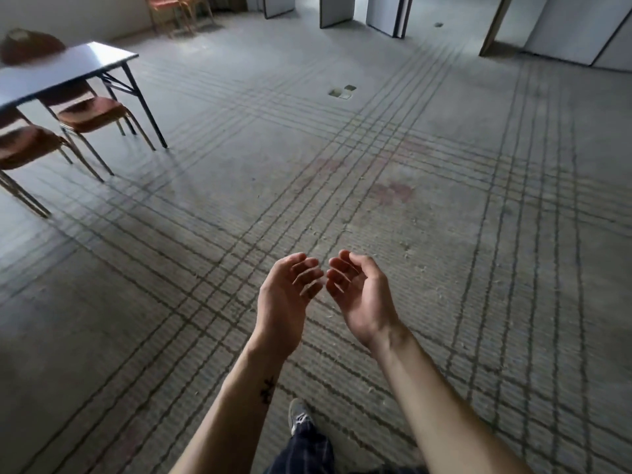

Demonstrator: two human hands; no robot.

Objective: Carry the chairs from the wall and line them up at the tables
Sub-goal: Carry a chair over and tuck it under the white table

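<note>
While both hands are empty, left hand (290, 289) and right hand (359, 295) loosely cupped, head for the stacked chairs (178, 12) at the wall beyond the table (68, 68). Two chairs (87, 114) already sit tucked at the table. Grip the frame low, lift clear.

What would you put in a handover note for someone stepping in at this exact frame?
Left hand and right hand: both empty, open, palms up, held over bare carpet.
Done: two chairs are tucked at the table, upper left.
Left: at least two chairs stand by the far wall. Walk there, carry one back, and line it up at the table.
</note>
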